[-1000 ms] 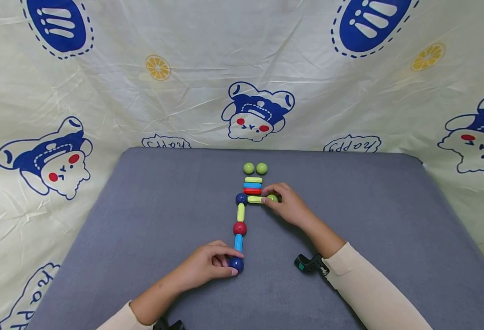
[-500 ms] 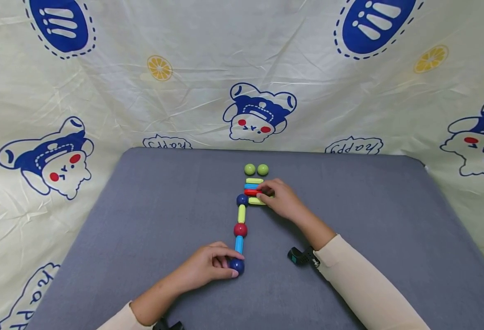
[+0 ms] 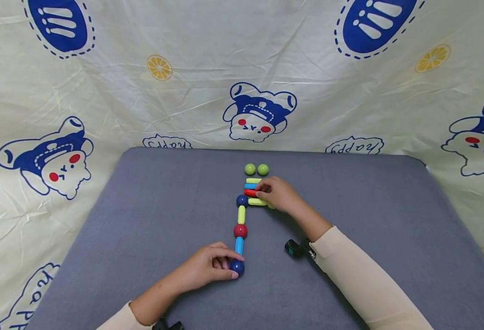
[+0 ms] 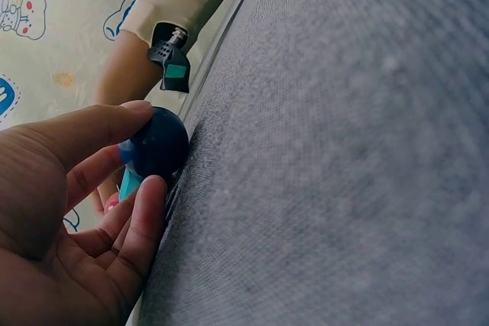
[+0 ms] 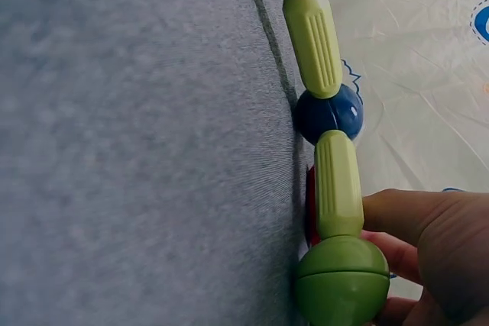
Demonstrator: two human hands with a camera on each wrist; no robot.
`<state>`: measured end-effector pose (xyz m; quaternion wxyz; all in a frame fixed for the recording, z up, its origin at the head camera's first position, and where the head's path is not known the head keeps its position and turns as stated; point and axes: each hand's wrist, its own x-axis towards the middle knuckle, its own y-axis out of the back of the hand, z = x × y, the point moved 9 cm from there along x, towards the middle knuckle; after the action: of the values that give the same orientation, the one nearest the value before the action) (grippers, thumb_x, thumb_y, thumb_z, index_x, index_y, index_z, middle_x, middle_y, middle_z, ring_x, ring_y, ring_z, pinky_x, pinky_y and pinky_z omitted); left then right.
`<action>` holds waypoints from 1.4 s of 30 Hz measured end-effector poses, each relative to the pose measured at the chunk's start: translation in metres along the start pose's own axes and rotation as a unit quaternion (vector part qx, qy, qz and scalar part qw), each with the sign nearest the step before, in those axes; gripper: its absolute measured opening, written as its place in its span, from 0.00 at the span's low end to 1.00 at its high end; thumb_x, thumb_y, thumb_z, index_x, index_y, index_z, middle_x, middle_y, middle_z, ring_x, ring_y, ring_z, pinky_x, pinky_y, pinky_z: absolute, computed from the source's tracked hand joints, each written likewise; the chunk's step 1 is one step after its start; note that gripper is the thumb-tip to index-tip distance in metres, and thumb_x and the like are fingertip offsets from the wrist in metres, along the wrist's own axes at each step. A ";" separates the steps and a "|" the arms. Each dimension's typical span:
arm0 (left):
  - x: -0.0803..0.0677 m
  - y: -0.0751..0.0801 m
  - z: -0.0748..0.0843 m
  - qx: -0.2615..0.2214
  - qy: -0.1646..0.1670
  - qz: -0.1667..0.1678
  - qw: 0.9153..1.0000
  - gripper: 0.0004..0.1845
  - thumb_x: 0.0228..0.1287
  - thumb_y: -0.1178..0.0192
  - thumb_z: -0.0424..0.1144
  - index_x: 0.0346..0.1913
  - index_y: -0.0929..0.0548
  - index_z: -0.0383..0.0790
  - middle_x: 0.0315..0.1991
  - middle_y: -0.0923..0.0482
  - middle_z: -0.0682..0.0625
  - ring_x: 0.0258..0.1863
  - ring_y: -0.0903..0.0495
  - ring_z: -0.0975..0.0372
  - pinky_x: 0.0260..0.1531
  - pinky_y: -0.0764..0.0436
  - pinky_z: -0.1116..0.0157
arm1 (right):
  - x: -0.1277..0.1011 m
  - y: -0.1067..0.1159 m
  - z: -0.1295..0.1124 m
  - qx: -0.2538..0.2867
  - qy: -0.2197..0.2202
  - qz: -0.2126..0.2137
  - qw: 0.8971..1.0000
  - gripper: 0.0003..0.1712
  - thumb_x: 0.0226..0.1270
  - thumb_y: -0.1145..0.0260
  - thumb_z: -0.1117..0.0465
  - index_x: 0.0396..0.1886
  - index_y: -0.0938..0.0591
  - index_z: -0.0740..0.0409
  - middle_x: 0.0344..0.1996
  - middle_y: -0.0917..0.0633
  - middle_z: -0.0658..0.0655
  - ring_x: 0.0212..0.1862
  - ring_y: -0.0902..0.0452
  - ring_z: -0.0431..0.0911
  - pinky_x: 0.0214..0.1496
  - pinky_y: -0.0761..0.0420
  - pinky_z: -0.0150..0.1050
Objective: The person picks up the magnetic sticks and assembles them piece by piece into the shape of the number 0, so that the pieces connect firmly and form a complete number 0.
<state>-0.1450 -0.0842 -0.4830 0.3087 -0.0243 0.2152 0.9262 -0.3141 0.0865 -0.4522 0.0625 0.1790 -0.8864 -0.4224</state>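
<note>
On the grey mat (image 3: 143,206) lies a chain: dark blue ball (image 3: 237,267), blue rod (image 3: 239,245), red ball (image 3: 240,230), yellow-green rod (image 3: 241,214), second dark blue ball (image 3: 242,200), then a yellow-green rod (image 3: 256,201) running right to a green ball (image 5: 342,280). My left hand (image 3: 230,265) pinches the near dark blue ball (image 4: 158,145) between thumb and fingers. My right hand (image 3: 262,190) reaches over the sideways rod, and its fingers (image 5: 401,219) curl onto the red rod (image 3: 250,192), the bottom one of a stack under a blue rod (image 3: 249,186) and a yellow rod (image 3: 252,180).
Two loose green balls (image 3: 250,169) (image 3: 263,169) sit side by side just beyond the stack. A black wrist camera (image 3: 296,248) is strapped at my right sleeve. A printed cream cloth (image 3: 242,78) hangs behind and around the mat.
My right hand left the green ball at the end of the sideways rod and moved left and away onto the red rod in the stack. My left hand stayed on the near blue ball.
</note>
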 end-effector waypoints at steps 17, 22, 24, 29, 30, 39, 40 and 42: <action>0.000 0.001 0.002 0.012 -0.014 0.001 1.000 0.13 0.62 0.28 0.43 0.50 0.11 0.55 0.37 0.23 0.54 0.32 0.23 0.69 0.34 0.20 0.72 | 0.003 0.000 0.007 0.002 -0.051 -0.019 0.999 0.12 0.71 0.33 0.57 0.45 0.12 0.60 0.42 0.16 0.60 0.43 0.22 0.50 0.44 0.21 0.41; 0.000 0.001 0.001 0.009 -0.012 0.006 1.000 0.13 0.62 0.28 0.44 0.50 0.11 0.55 0.37 0.23 0.54 0.31 0.23 0.69 0.34 0.20 0.72 | -0.004 0.014 0.003 0.018 -0.040 0.014 0.999 0.12 0.70 0.32 0.58 0.46 0.13 0.59 0.44 0.17 0.61 0.46 0.21 0.52 0.48 0.20 0.44; 0.000 0.001 0.000 0.009 -0.008 0.008 1.000 0.13 0.62 0.28 0.44 0.50 0.11 0.55 0.37 0.23 0.54 0.31 0.22 0.68 0.34 0.20 0.72 | -0.010 0.020 0.002 0.022 -0.035 0.025 0.999 0.12 0.70 0.32 0.58 0.47 0.13 0.59 0.45 0.17 0.61 0.47 0.21 0.53 0.48 0.20 0.45; 0.002 0.003 -0.002 0.008 0.004 0.015 1.000 0.14 0.62 0.28 0.45 0.51 0.11 0.56 0.38 0.23 0.54 0.33 0.22 0.66 0.34 0.20 0.71 | -0.027 0.030 0.001 0.028 -0.038 0.038 0.998 0.14 0.71 0.32 0.56 0.50 0.13 0.58 0.47 0.17 0.60 0.50 0.21 0.54 0.49 0.20 0.47; 0.002 0.003 -0.003 0.007 0.006 0.018 1.000 0.14 0.62 0.28 0.45 0.51 0.11 0.56 0.39 0.23 0.54 0.33 0.22 0.66 0.34 0.20 0.71 | -0.030 0.031 0.001 0.030 -0.040 0.039 0.998 0.14 0.70 0.32 0.56 0.50 0.13 0.57 0.47 0.17 0.59 0.50 0.21 0.54 0.49 0.19 0.47; 0.003 0.006 -0.005 -0.002 0.012 0.042 0.999 0.16 0.63 0.29 0.44 0.53 0.13 0.57 0.42 0.22 0.55 0.35 0.23 0.66 0.35 0.20 0.71 | -0.060 0.031 0.003 0.017 -0.027 0.033 0.999 0.11 0.69 0.30 0.57 0.48 0.12 0.54 0.42 0.14 0.56 0.43 0.20 0.48 0.42 0.21 0.39; 0.003 0.007 -0.005 -0.004 0.012 0.044 0.999 0.16 0.63 0.29 0.44 0.54 0.13 0.57 0.42 0.22 0.55 0.35 0.23 0.66 0.35 0.20 0.71 | -0.063 0.030 0.003 0.015 -0.023 0.032 0.999 0.11 0.69 0.30 0.57 0.48 0.12 0.54 0.42 0.13 0.55 0.42 0.20 0.47 0.42 0.21 0.38; 0.004 0.007 -0.005 -0.009 0.009 0.049 0.999 0.16 0.63 0.29 0.43 0.54 0.13 0.57 0.42 0.22 0.55 0.35 0.23 0.66 0.34 0.20 0.71 | -0.069 0.028 0.001 0.010 -0.014 0.030 0.999 0.11 0.68 0.29 0.57 0.48 0.12 0.53 0.41 0.13 0.55 0.41 0.20 0.46 0.42 0.21 0.38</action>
<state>-0.1526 -0.0890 -0.4858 0.2609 -0.0244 0.2105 0.9418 -0.2577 0.1292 -0.4283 0.0612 0.1473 -0.8962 -0.4140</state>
